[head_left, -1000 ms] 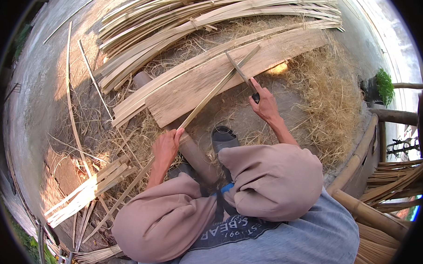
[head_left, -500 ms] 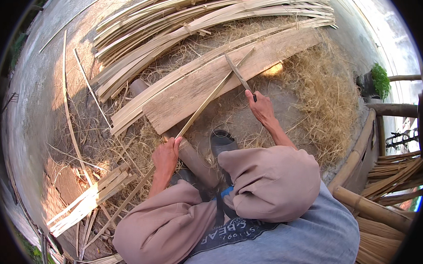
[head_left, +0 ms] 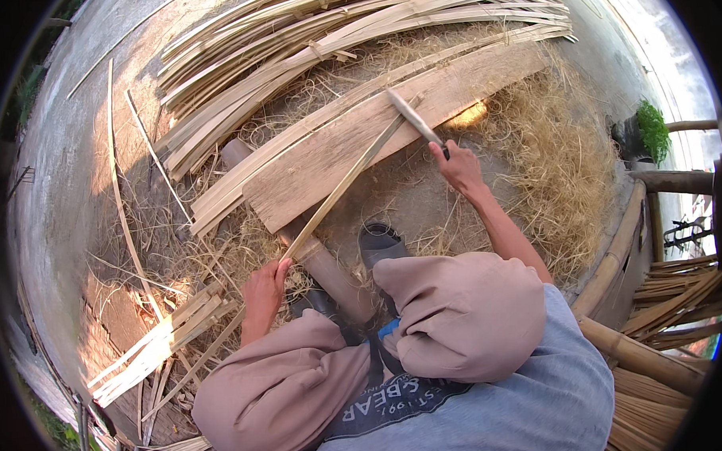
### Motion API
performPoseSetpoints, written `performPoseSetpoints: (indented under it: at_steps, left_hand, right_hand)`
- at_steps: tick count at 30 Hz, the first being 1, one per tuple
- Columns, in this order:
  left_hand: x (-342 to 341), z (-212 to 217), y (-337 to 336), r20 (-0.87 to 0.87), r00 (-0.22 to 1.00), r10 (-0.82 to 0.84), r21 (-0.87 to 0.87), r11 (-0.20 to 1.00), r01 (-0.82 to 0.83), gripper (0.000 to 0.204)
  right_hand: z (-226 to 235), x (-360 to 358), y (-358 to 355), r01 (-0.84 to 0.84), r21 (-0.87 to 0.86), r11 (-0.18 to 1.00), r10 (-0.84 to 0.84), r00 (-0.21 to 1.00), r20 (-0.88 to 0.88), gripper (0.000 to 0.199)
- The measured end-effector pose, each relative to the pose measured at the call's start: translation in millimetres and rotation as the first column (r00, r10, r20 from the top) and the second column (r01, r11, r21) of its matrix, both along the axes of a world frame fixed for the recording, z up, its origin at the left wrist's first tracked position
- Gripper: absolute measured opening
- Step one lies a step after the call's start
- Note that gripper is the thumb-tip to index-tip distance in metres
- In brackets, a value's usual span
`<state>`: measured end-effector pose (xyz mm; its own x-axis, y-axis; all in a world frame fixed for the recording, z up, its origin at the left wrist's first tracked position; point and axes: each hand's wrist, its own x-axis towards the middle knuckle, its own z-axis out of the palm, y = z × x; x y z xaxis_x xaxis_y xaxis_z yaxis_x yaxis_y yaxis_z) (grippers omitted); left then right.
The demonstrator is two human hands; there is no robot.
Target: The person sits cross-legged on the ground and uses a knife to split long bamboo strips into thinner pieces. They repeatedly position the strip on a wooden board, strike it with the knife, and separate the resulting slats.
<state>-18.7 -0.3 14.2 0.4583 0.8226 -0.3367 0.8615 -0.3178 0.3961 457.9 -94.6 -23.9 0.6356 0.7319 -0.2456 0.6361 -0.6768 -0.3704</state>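
Note:
A long pale bamboo strip (head_left: pixel 336 193) runs slantwise from my left hand (head_left: pixel 264 292), which is closed round it near my left knee. The strip's far end lies over a wooden plank (head_left: pixel 311 175). My right hand (head_left: pixel 459 166) grips a knife (head_left: pixel 418 120) by its dark handle. The blade crosses the strip close to its far end, above the plank. From this view I cannot tell how deeply the edge touches the strip. Behind my left hand the strip carries on toward the lower left.
Bundled bamboo strips (head_left: pixel 354 35) lie beyond the plank. Curly shavings (head_left: pixel 558 163) heap up at the right. A short stack of strips (head_left: pixel 162 340) rests at the lower left. A round post (head_left: pixel 335 278) lies under the plank's near end. Bamboo poles (head_left: pixel 636 355) stand at the right.
My left hand has drawn the bamboo strip back toward my left knee. My right hand with the knife has shifted slightly right, and its blade has turned to show more of its flat side.

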Motion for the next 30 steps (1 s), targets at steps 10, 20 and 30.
performPoseSetpoints:
  at_steps: [10,20,30]
  left_hand:
    - [20.6,60.6,78.8,-0.019,0.992,-0.128,-0.392,0.913,0.111,0.066]
    - [25.3,-2.4,-5.0,0.609,0.791,-0.063,0.381,0.897,-0.222,0.032]
    - [-27.4,-41.4,-68.5,0.263,-0.464,0.846,-0.964,0.213,-0.159,0.033]
  right_hand:
    - [40.2,-34.4,34.5,-0.074,0.432,0.899,0.054,0.997,0.059,0.052]
    - [47.4,-93.5,93.2,-0.603,0.282,0.746,0.564,0.798,0.214,0.042]
    - [51.2,-96.1,104.1,-0.438,0.243,0.865,0.447,0.894,0.021,0.052]
